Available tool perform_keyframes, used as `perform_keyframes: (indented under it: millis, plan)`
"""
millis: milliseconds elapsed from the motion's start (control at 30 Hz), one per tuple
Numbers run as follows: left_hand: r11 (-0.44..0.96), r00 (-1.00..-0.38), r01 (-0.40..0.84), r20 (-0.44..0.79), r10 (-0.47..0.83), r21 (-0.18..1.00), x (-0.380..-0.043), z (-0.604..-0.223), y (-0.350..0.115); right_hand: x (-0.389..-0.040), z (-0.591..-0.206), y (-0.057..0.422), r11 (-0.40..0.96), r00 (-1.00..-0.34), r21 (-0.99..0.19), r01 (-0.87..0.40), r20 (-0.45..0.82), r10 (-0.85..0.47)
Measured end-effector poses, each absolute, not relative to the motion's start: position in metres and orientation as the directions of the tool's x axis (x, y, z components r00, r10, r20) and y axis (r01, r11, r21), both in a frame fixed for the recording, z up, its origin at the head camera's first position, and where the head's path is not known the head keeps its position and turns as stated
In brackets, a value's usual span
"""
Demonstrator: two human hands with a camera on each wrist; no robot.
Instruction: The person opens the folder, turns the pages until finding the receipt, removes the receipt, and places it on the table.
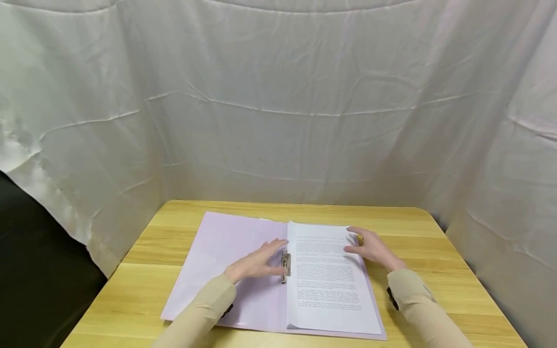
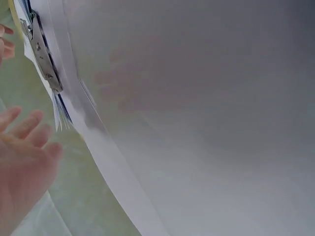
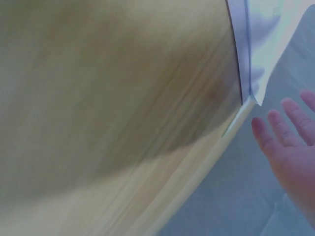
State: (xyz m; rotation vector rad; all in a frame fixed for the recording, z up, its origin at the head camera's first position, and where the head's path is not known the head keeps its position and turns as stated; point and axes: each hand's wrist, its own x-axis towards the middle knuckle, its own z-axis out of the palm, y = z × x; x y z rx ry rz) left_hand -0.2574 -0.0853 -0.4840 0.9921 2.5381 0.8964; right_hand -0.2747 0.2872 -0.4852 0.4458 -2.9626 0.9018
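Observation:
A pale purple folder (image 1: 235, 241) lies spread flat on the wooden table. Printed white papers (image 1: 326, 280) rest in a stack on its right half. Along the spine sits a metal clip (image 1: 285, 266), also seen at the upper left of the left wrist view as a silver clip (image 2: 44, 56) beside the paper edges. My left hand (image 1: 258, 263) hovers around the clip with fingers extended and thumb apart, holding nothing. Over the upper right edge of the papers, my right hand (image 1: 370, 247) has its fingers spread, also with nothing gripped.
The wooden table (image 1: 439, 290) extends to both sides of the folder. A grey-white curtain (image 1: 287, 135) hangs behind it and along the sides. Dark material (image 1: 39, 270) shows at the left, below the curtain's edge.

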Motion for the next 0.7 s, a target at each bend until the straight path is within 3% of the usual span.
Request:
perform_keyframes:
  millis: [300, 700]
  plan:
    - [0.570, -0.648, 0.517, -0.142, 0.748, 0.638, -0.258, -0.489, -0.073, -0.295, -0.493, 0.282, 0.785, -0.945, -0.529, -0.324, 0.143, -0.293]
    - [0.619, -0.669, 0.506, -0.180, 0.721, 0.600, -0.256, -0.492, -0.070, -0.312, -0.502, 0.284, 0.788, -0.967, -0.572, -0.229, 0.042, -0.251]
